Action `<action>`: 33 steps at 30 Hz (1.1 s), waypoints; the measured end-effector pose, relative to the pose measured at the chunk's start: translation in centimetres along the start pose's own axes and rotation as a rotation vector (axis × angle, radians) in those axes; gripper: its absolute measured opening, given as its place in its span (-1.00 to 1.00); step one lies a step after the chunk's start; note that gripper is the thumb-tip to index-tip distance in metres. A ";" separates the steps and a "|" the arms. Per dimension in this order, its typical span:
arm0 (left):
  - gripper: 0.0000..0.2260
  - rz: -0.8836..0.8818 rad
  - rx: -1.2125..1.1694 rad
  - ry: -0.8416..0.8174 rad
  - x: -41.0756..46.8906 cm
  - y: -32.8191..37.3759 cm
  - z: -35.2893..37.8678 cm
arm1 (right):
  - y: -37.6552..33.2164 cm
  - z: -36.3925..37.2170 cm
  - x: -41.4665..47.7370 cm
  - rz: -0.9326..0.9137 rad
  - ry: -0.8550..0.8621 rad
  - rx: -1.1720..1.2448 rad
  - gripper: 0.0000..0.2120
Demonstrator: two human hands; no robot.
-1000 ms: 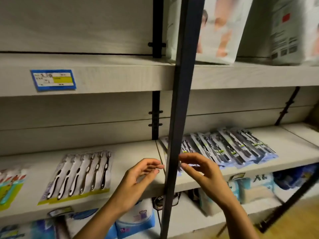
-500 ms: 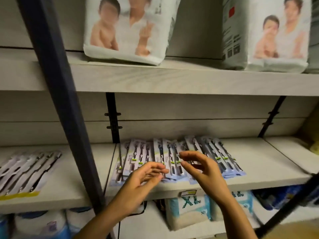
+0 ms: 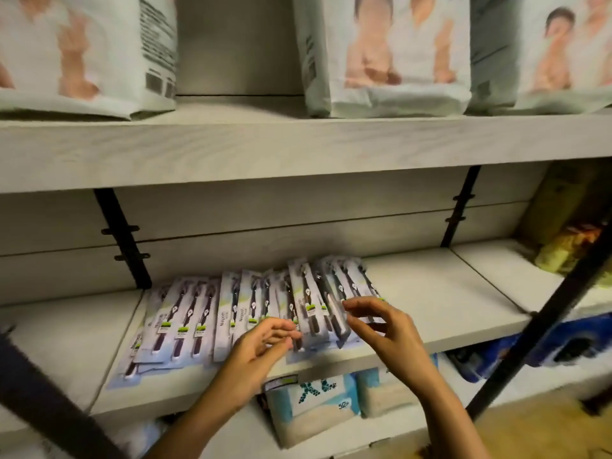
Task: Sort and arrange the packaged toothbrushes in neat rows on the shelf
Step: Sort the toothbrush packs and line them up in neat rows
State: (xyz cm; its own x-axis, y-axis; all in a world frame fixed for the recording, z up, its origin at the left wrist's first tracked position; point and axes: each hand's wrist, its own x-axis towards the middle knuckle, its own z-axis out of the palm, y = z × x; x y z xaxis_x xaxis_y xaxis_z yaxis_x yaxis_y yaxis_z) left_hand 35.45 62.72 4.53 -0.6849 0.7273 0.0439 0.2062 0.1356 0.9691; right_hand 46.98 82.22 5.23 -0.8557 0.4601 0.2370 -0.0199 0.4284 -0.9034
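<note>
1. Your left hand (image 3: 261, 342) and right hand (image 3: 381, 323) hover with fingers loosely curled and parted, gripping nothing. They are over the white-and-blue carded toothbrush packs (image 3: 245, 313), which lie overlapped in a fan on the pale wood-grain shelf (image 3: 430, 299), starting just right of the black metal wall bracket (image 3: 122, 240).
2. Squaring the fan looks like the step in hand. Start with the crooked packs farthest from the bracket, lift rather than drag, and line up the bottom edges.
3. Compared with half a second ago, the packs lie unchanged and your hands keep their pose. Only your view has swung right and drawn closer.
</note>
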 end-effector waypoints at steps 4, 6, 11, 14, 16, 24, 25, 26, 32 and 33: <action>-0.86 -0.028 0.081 0.002 3.5 -0.1 4.3 | 3.7 -5.7 2.2 0.002 0.038 -0.023 -0.81; -0.87 -0.044 0.103 0.059 5.6 -0.2 6.8 | 5.9 -8.8 3.6 0.006 0.035 -0.032 -0.82; -0.91 -0.062 0.246 0.210 11.0 -0.8 16.3 | 10.9 -17.6 7.3 -0.009 -0.139 -0.116 -0.83; -0.91 -0.085 0.376 0.233 13.1 -1.7 19.9 | 12.7 -20.1 8.7 0.008 -0.124 -0.081 -0.84; -0.93 -0.119 0.416 0.301 14.5 -1.7 21.6 | 13.4 -21.2 9.4 0.010 -0.151 -0.052 -0.84; -0.73 -0.322 0.918 0.406 19.0 -1.8 24.3 | 14.3 -21.0 10.3 -0.023 -0.248 0.033 -0.79; -0.64 -0.366 1.053 0.388 19.7 -1.9 24.5 | 14.3 -20.9 10.2 -0.026 -0.259 0.039 -0.76; -0.57 -0.404 1.166 0.364 20.4 -2.1 24.6 | 14.2 -20.8 10.1 -0.034 -0.271 0.041 -0.74; -0.50 -0.491 1.563 0.222 22.8 -3.3 25.6 | 14.8 -20.7 9.9 -0.018 -0.285 0.060 -0.68; -0.52 -0.492 1.612 0.197 22.9 -3.3 25.7 | 15.0 -20.6 9.9 -0.009 -0.291 0.055 -0.67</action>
State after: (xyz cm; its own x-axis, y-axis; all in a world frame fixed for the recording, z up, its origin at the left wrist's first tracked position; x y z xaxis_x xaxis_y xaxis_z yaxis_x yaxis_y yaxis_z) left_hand 37.01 96.20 -3.89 -0.9405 0.3393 -0.0158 0.3274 0.8932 -0.3082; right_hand 48.85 109.25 1.45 -0.9676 0.2101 0.1400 -0.0498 0.3847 -0.9217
